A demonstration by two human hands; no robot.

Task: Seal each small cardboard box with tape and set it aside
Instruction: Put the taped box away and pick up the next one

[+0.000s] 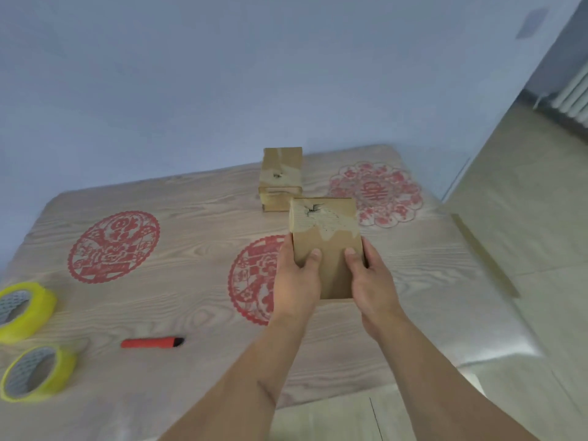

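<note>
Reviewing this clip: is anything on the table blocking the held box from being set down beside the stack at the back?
Nothing visible does. The left hand and right hand grip the box just short of the stacked boxes. The table around that stack is bare wood and red paper-cut decals.

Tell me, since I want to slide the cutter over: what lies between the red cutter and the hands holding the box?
Head view: bare wood-grain table and part of a red paper-cut separate the red cutter from the left hand.

Yellow tape rolls, red knife
</note>
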